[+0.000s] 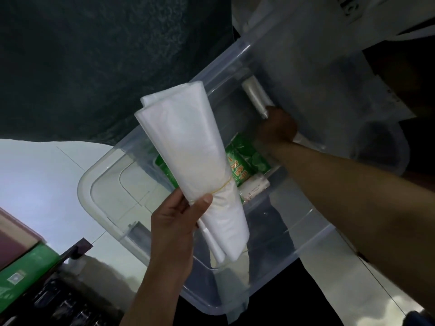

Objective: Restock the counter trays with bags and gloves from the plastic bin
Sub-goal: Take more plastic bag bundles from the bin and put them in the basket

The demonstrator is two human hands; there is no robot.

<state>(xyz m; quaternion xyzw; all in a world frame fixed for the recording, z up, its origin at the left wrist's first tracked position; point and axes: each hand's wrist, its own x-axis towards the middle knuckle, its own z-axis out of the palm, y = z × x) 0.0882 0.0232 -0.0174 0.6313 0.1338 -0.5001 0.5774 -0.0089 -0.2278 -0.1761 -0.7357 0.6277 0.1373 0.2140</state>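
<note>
Step in hand: pulling stock out of the plastic bin; the counter trays aren't in view. My left hand pinches the bag bundle at its waist, thumb by the yellow rubber band, held above the bin's middle. The bundle is thin milky film, folded flat, fanning wider at the top – probably slippery. My right hand is down toward the bin's far end, fingers curled round the end of a roll, a pale smooth cylinder. Glossy green packets lie mid-floor, with a second roll just beside them. Next move, I'd say: lift the roll clear of the rim – grip firm.
</note>
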